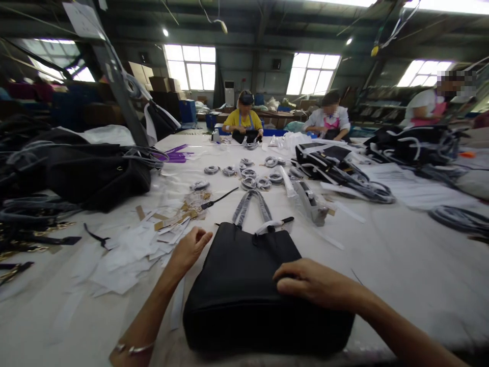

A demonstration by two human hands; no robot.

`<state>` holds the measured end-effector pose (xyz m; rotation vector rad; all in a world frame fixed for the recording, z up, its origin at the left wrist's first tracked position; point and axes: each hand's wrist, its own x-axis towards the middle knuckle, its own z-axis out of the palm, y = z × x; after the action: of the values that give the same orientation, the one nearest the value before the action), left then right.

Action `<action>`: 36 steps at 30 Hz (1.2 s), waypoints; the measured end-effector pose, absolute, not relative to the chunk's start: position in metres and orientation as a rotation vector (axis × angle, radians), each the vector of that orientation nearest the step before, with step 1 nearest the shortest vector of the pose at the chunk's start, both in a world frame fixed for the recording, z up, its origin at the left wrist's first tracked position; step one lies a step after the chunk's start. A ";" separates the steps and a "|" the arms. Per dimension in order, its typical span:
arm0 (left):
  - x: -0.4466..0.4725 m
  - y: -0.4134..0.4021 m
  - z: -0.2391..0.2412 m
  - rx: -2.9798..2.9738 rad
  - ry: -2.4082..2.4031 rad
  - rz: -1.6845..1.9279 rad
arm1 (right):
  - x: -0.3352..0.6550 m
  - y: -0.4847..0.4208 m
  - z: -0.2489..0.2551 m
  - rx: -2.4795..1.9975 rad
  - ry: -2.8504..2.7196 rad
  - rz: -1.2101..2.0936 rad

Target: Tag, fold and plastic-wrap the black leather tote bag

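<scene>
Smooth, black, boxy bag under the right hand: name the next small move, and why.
Perhaps bring the bare left hand against the smooth black bag to steady it: the bare right hand lies on its right side, while the left is curled beside its left edge without a clear grip.

One head-worn camera gives the view, looking from above the near side of the desk (385,260), facing forward and down over it. Closest to the lens, a black bag (244,275) sits large at six o'clock; the wearer's left forearm (156,300) reaches in from seven o'clock, the right forearm (401,323) from between four and five. The view runs across to a co-worker (250,120) at twelve o'clock, well off, then to farther windows (190,66) at eleven and one, with the ceiling along the top.
</scene>
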<state>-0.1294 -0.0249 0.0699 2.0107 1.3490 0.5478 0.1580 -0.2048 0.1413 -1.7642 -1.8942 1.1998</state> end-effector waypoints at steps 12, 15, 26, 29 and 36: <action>-0.062 -0.029 0.104 2.636 1.026 0.364 | 0.172 -0.058 0.067 -2.066 -1.110 1.499; -0.029 -0.025 0.100 2.815 0.842 0.117 | 0.161 -0.053 0.051 -2.026 -1.137 1.407; -0.024 -0.001 0.060 2.682 1.182 0.092 | 0.160 -0.055 0.029 -1.984 -1.334 1.063; -0.038 0.008 0.063 2.504 1.464 0.056 | 0.154 -0.052 0.024 -2.059 -1.421 0.875; -0.065 0.037 0.055 2.242 1.415 -0.067 | 0.138 -0.058 0.028 -2.039 -1.843 0.596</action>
<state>-0.0654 0.0372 0.0551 2.2421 1.4148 -0.0674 0.1377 -0.0584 0.0277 -2.0393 -1.8432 0.5964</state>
